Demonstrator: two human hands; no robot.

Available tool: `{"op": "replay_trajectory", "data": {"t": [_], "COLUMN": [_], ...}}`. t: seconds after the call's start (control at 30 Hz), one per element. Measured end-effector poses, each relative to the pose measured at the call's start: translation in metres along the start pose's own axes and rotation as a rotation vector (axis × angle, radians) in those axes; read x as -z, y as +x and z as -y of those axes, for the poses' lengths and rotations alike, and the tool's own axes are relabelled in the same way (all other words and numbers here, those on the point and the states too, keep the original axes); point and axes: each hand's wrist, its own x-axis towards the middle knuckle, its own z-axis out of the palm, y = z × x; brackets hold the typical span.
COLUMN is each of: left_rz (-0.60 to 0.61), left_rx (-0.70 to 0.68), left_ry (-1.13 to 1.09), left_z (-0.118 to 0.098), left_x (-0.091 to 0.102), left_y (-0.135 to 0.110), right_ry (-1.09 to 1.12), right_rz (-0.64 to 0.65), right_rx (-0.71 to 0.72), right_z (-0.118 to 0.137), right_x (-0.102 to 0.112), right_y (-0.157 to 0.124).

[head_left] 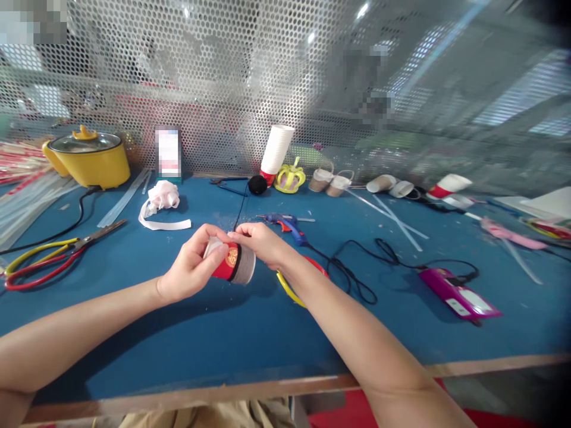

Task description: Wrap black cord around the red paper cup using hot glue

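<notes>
My left hand (195,263) is closed around a red paper cup (223,268) with a gold emblem, tipped on its side above the table. Grey cord wraps the end of the cup on the right, and a black band circles it beside the red part. At the cup's upper side, the fingers of my right hand (256,241) pinch a black cord (241,209). That cord runs back across the table to a black ball of cord (257,185). Behind my right forearm, scissors with red and yellow handles (292,289) are partly hidden.
A blue glue gun (288,226) lies just beyond my right hand, its cable leading toward a purple power strip (459,294). Large scissors (62,255) and a yellow electric pot (91,160) are at left. Stacked paper cups (277,148) and small baskets (321,179) stand near the mesh screen.
</notes>
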Motion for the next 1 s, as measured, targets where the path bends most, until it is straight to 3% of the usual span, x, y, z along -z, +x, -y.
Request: {"op": "replay_trajectory", "data": {"t": [0.67,0.87,1.0], "left_rz": [0.016,0.063,0.104], "left_rx": [-0.03,0.025,0.104], "left_ry": [0.13,0.123,0.114], "left_z": [0.004,0.017,0.023], "left_x": [0.003,0.007,0.008], "left_y": [-0.001,0.0,0.001], "right_ry": [-0.003,0.239,0.314], "right_rz": [-0.022,-0.081,0.013], "right_rx": [0.021,-0.101,-0.078], "right_z": [0.005,0.01,0.007], "right_x": [-0.001,0.006,0.006], "right_y": [-0.001,-0.01,-0.028]}}
